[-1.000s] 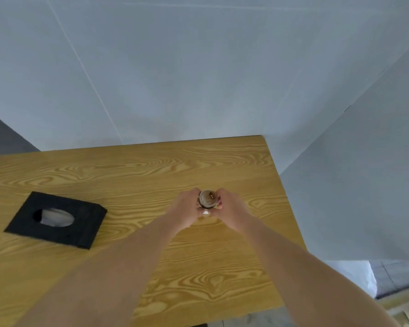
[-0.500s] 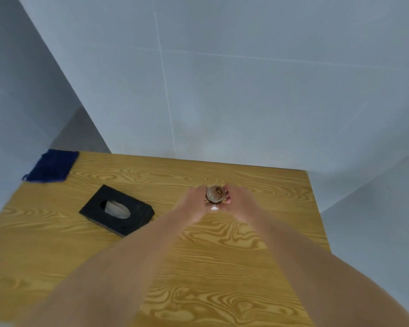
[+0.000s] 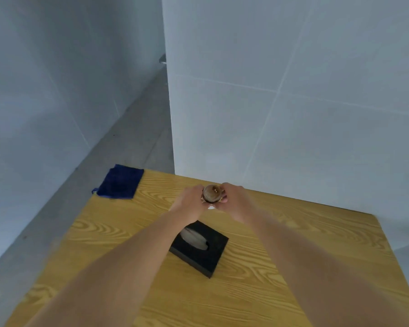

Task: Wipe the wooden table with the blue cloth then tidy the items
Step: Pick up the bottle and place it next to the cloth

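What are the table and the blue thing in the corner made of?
The table looks like wood or a wood-print laminate: yellow, smooth, with swirly grain lines. The blue cloth looks like soft matte fabric: it lies flat, with a small loop at one corner.

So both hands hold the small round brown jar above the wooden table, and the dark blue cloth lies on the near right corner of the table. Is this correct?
Not quite. In the head view the dark blue cloth lies on the far left corner of the wooden table, not the near right one. The rest stands: the left hand and right hand hold the small round brown jar above the table.
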